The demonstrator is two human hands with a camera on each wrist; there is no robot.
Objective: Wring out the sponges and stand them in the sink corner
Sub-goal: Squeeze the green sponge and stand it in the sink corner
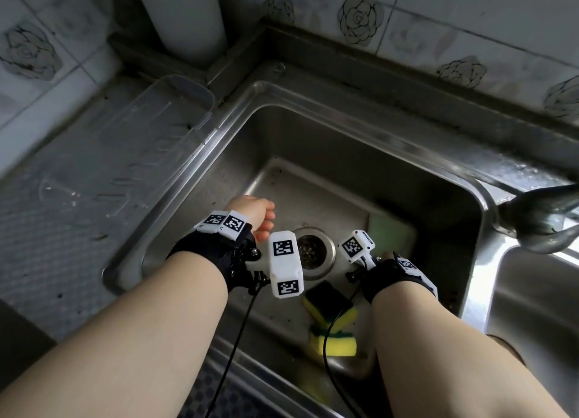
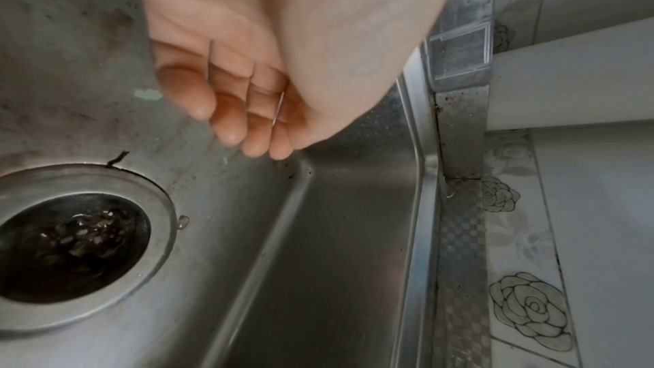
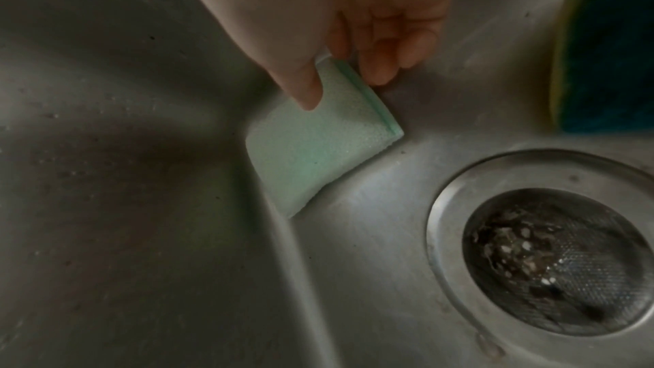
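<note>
home kitchen | steel sink | rose-patterned wall tiles | dish sponges

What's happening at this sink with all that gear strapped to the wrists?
A person is sorting out sponges in a stainless steel sink. The right hand pinches a pale green sponge by its upper end, its lower edge against the sink wall near the round metal drain strainer. The left hand hangs above the basin floor with relaxed fingers, holding nothing. Two yellow sponges with dark green scouring pads lie in the basin near the front wall.
</note>
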